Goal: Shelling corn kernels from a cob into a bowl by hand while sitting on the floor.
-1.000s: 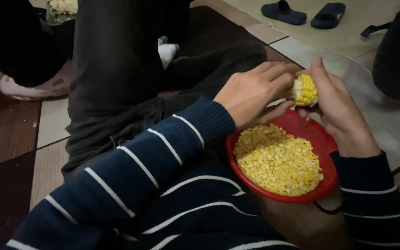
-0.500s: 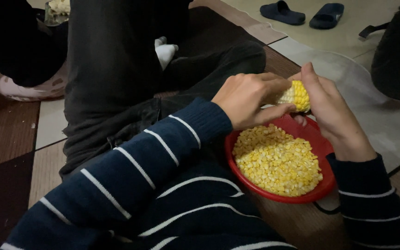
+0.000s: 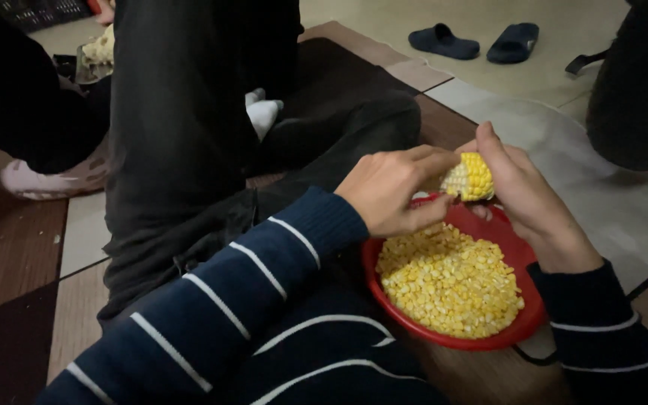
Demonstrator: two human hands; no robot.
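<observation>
Indoors, mat [image 3: 564, 150] on pale tiled floor [image 3: 384, 19].

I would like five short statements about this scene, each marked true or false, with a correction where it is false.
1. Both hands hold the yellow corn cob above the red round plastic bowl. True.
2. The red bowl is empty. False: it holds many loose yellow corn kernels.
3. The left hand wears a glove. False: it is bare, with a navy white-striped sleeve behind it.
4. A pair of dark slippers lies on the floor at the top. True.
5. The right hand rests flat on the floor. False: it grips the cob.
</observation>
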